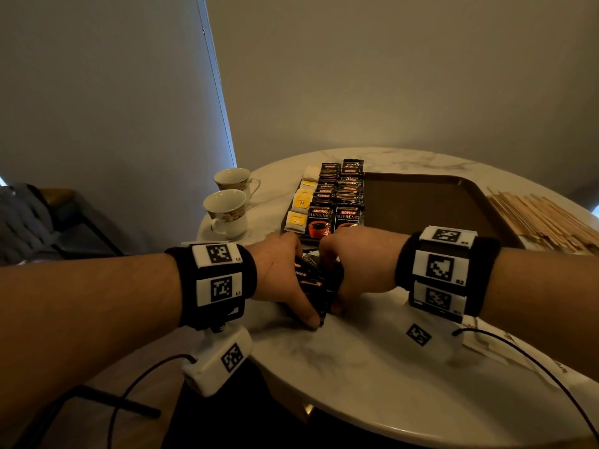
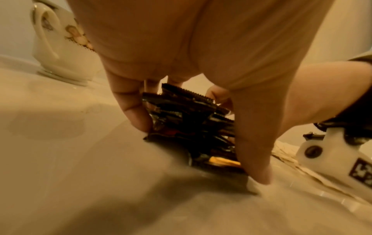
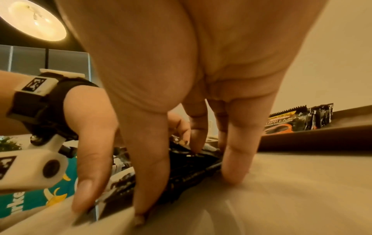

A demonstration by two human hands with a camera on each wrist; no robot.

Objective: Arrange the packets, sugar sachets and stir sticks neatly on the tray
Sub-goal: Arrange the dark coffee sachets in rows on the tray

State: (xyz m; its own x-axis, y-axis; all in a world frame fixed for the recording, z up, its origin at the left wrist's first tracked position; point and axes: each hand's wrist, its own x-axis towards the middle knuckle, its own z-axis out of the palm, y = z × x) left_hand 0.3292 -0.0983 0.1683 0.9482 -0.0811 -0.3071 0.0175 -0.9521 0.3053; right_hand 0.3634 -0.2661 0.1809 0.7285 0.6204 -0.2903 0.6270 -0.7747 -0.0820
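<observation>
— Squaring up that loose stack of dark packets (image 1: 316, 280), is that what both hands are doing on the bench (image 1: 372, 367)?

— Looks that way to me. The left hand (image 1: 280, 273) is curling its fingers and thumb round the left side of the stack, and the right hand (image 1: 359, 270) is closing on it from the right, fingertips down against the bench top. Pressing from both sides is probably meant to line the edges up before lifting the lot together.

— Where is the stack sitting?

— On the bench, just near of the tray (image 1: 453, 202), not in it yet. In the left wrist view the packets are fanning out unevenly between the fingers, so they are far from tidy.

— And what is the tray holding?

— Its left end is carrying two rows of coffee packets (image 1: 337, 202) overlapping front to back, with a row of small white and yellow sachets (image 1: 299, 202) lying just left of them. The right part of the tray is showing bare brown surface.

— The stir sticks (image 1: 547, 218)?

— Lying in a heap on the bench right of the tray, still to be placed. Two cups (image 1: 230, 209) are standing left of the tray.
</observation>
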